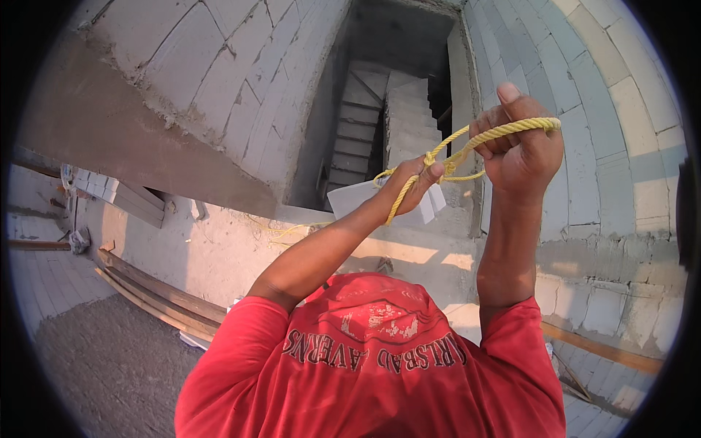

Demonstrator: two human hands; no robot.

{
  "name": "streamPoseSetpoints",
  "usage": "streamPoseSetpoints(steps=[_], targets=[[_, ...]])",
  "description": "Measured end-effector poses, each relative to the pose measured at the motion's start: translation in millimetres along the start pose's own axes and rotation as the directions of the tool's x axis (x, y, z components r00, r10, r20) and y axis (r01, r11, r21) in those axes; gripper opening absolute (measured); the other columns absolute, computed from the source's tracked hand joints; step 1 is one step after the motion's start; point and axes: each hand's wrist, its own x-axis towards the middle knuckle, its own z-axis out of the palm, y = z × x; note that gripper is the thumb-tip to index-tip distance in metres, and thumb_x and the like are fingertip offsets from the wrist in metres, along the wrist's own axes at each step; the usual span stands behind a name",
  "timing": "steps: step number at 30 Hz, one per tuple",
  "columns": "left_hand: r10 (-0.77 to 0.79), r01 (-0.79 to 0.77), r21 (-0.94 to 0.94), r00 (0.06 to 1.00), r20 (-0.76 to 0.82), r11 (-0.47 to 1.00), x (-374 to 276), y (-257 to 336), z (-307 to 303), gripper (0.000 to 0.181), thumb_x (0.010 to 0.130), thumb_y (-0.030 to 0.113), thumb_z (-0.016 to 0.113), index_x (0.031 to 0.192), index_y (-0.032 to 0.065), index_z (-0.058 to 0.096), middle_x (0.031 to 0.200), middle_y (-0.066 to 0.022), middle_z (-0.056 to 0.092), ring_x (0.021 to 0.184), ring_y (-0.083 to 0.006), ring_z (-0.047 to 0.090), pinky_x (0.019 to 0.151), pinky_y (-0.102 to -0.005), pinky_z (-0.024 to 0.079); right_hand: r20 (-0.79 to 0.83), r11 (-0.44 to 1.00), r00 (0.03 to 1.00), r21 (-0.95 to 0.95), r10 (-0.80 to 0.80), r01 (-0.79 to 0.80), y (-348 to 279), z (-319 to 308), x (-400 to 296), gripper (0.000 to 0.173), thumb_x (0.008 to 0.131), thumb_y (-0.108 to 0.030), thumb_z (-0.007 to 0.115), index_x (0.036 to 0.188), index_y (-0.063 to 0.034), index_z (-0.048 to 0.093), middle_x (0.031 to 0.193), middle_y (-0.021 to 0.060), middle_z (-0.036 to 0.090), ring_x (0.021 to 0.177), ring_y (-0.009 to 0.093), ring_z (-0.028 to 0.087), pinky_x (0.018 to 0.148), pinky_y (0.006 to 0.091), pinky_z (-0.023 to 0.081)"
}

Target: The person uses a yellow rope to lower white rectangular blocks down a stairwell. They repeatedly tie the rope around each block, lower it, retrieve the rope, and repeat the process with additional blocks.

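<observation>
A yellow twisted rope (465, 148) is stretched between my hands, with a knot near my left thumb. My left hand (408, 183) has the rope running across it and under the thumb. Further right and higher, my right hand (517, 142) is curled, thumb up, and a taut strand of the rope loops around it. Directly beneath my left hand are white blocks or panels (350, 200), partly hidden by my forearm; whether the rope is tied to them, I cannot tell.
Ahead, a concrete staircase (408, 115) descends in a dark stairwell between block walls (569, 159). Wooden planks (164, 298) lie on the left. Stacked white blocks (118, 194) stand farther left. More thin yellow rope (290, 230) trails across the concrete floor (219, 246).
</observation>
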Motion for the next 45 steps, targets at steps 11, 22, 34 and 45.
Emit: streamPoseSetpoints(steps=[11, 22, 34, 45], targets=[[-0.144, 0.022, -0.462, 0.962, -0.231, 0.886, -35, 73, 79, 0.038, 0.1, 0.046, 0.065, 0.085, 0.0118, 0.056, 0.07, 0.008, 0.038, 0.061, -0.007, 0.03, 0.057, -0.026, 0.023, 0.123, 0.987, 0.981, 0.036, 0.151, -0.157, -17, -36, -46, 0.026, 0.095, -0.011, 0.067, 0.07, -0.0042, 0.064, 0.049, -0.003, 0.042, 0.039, 0.008, 0.036, 0.041, 0.0281, 0.028], [-0.594, 0.035, -0.766, 0.655, -0.468, 0.642, -184, 59, 29, 0.044, 0.103, 0.045, 0.054, 0.072, 0.0152, 0.047, 0.062, 0.004, 0.037, 0.056, -0.0106, 0.032, 0.057, -0.0292, 0.026, 0.754, 0.936, 0.559, -0.325, 0.344, -0.137, 70, 20, -94, 0.061, 0.07, -0.042, 0.09, 0.116, -0.0075, 0.068, 0.096, 0.014, 0.072, 0.087, 0.025, 0.067, 0.082, 0.0379, 0.052], [-0.835, 0.42, -0.757, 0.464, -0.295, 0.5, -351, 73, -39, 0.047, 0.099, 0.045, 0.063, 0.069, 0.0113, 0.047, 0.063, -0.0019, 0.046, 0.065, -0.0168, 0.044, 0.066, -0.0357, 0.034, -0.47, -0.252, 0.282, -0.787, 0.837, -0.563, 466, -165, -357, 0.143, 0.051, -0.077, 0.085, 0.164, -0.0246, 0.014, 0.17, 0.0178, 0.002, 0.156, 0.046, 0.002, 0.117, 0.0734, 0.014], [-0.795, 0.366, -0.772, 0.538, -0.28, 0.52, -423, 60, -85, 0.058, 0.098, 0.058, 0.054, 0.066, 0.0094, 0.052, 0.063, -0.0055, 0.048, 0.06, -0.0198, 0.04, 0.063, -0.0368, 0.031, -0.166, -0.149, 0.472, -0.986, 0.866, -0.073, 494, -61, -351, 0.12, 0.066, -0.049, 0.09, 0.161, -0.0436, 0.017, 0.169, 0.0096, 0.015, 0.154, 0.035, 0.021, 0.107, 0.0665, 0.037]])
